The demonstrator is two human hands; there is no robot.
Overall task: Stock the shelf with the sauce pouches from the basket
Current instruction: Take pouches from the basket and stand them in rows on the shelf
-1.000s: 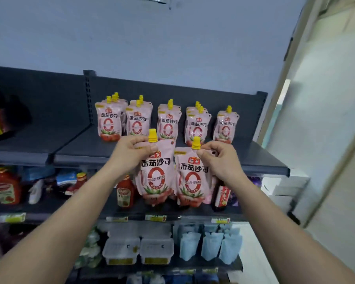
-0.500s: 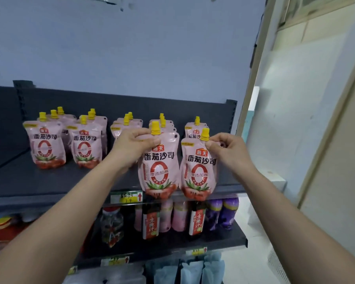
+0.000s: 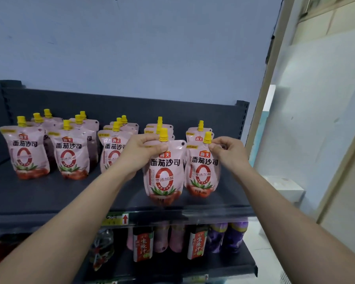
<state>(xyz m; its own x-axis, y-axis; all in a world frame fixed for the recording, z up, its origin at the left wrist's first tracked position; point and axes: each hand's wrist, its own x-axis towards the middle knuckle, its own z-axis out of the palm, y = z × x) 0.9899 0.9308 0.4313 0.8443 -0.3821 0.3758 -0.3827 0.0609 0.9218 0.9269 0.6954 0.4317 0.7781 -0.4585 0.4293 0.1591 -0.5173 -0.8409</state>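
Fingertips [image 3: 155,144] of the left hand [image 3: 138,155] are pinching one sauce pouch [image 3: 164,175] at its top seam beside the yellow cap [image 3: 163,134]. The right hand [image 3: 231,155] is pinching a second pouch [image 3: 201,175] likewise. Both are hanging upright at the front of the top shelf [image 3: 49,198], ahead of the stocked rows [image 3: 70,152]. Whether their bottoms are touching it, I cannot tell. Soft, liquid-filled and likely bottom-heavy, they are probably handling best by the stiff spout collar, since a squeezed belly would sag.

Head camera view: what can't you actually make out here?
All in the head view:
- Basket: outside the frame.
- Rear pouches: hidden behind front ones; count unclear.
- Price label: blurred, unreadable.
- Lower bottles: tops hidden by the top shelf.
- Pouch in right hand: resting or lifted, unclear.
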